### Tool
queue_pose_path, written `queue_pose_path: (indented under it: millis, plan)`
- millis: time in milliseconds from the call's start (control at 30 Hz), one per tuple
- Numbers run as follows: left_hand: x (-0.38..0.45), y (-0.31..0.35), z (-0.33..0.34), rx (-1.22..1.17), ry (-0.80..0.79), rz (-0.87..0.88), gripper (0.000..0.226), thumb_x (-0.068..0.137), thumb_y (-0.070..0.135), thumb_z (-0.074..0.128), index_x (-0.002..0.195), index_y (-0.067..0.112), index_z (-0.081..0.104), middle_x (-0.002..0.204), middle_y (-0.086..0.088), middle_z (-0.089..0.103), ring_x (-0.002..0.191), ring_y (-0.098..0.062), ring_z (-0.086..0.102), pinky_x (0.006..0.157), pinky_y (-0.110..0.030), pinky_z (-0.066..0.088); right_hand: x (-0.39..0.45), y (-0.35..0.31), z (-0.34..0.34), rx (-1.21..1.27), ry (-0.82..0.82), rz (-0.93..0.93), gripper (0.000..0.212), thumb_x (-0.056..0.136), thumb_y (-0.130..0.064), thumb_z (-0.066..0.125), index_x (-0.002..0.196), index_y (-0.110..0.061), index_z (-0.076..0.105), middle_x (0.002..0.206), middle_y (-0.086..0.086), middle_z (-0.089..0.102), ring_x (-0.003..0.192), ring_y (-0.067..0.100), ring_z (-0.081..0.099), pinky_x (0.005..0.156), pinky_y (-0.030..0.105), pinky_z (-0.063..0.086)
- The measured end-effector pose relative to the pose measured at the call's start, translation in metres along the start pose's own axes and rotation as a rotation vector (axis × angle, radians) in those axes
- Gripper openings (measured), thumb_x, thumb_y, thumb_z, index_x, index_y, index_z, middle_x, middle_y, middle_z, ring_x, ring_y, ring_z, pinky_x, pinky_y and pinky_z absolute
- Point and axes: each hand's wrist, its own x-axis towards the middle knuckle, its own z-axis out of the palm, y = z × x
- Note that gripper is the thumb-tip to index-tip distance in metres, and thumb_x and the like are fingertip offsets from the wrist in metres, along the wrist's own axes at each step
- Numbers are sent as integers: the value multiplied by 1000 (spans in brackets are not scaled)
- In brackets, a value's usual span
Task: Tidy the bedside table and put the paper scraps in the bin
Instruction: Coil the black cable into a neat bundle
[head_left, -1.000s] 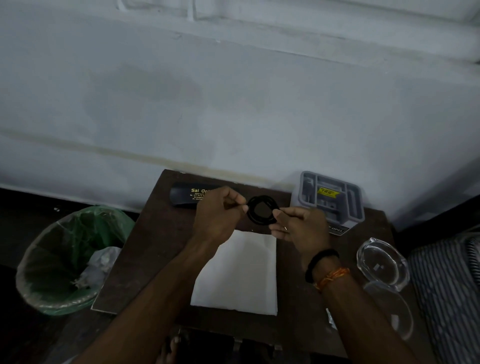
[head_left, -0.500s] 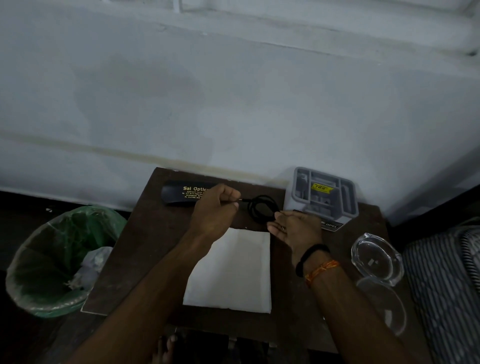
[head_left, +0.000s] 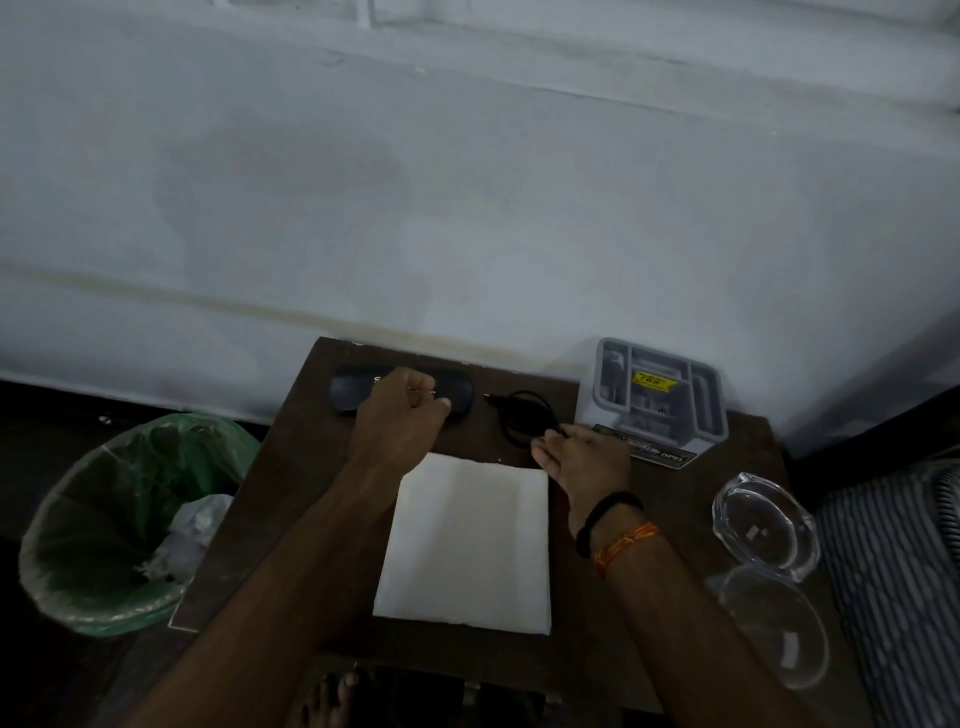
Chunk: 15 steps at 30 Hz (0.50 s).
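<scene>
Our right hand grip pinches the coiled cable on the table; left hand, loosely curled and holding nothing, over the glasses case.

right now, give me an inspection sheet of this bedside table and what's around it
surface: dark wooden bedside table against the wall.
job's things: white folded paper lies flat at the middle; green-lined bin on the floor to the left, with crumpled scraps inside.
clutter: black glasses case at the back left; grey organiser box at the back right; clear glass dish with a clear lid in front of it.
hands: left hand rests over the glasses case; right hand touches the coiled cable.
cables: black coiled cable on the table between case and box.
surroundings: pale wall; striped fabric at right.
</scene>
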Motion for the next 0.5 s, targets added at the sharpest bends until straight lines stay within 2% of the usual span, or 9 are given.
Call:
queue_pose_path:
  millis: [100,167,233,300,400,500]
  plan:
    - [2,-1,-2,26,2,24,21,86,19,68,104,12,62,95,0,68,93,-17,64,89,-39,54,5,2,5,-46,-10,-37,38,92,11,49,131,13,46,125,35,56,116,40,59,94,38,52]
    - [3,-3,-3,50,15,41,15,85,17,68,94,8,60,85,3,63,84,-16,60,81,-36,51,7,4,9,-107,-6,-60,41,93,8,51,134,8,47,122,27,60,113,35,62,95,37,51]
    - [5,-5,-3,68,20,52,16,85,14,68,80,11,53,76,6,55,80,-16,54,77,-33,48,10,8,10,-306,16,-140,41,93,1,55,135,0,51,110,15,66,110,30,63,99,40,51]
    - [6,-6,-5,75,14,68,23,85,13,67,74,20,48,77,5,55,84,-17,55,80,-34,48,10,11,7,-562,45,-279,41,93,-8,59,133,-5,55,115,13,68,116,29,61,105,44,47]
    - [7,-8,-10,121,-1,79,11,87,17,67,91,15,58,95,0,63,94,-16,59,75,-25,48,5,11,4,-847,120,-465,38,91,-13,63,129,-9,60,126,12,65,120,28,59,107,36,44]
    - [7,-10,-15,152,-28,96,19,88,18,67,105,14,60,87,10,60,84,-6,58,62,-14,40,0,9,3,-1069,160,-564,37,91,-17,63,128,-13,62,127,11,64,117,28,60,99,37,48]
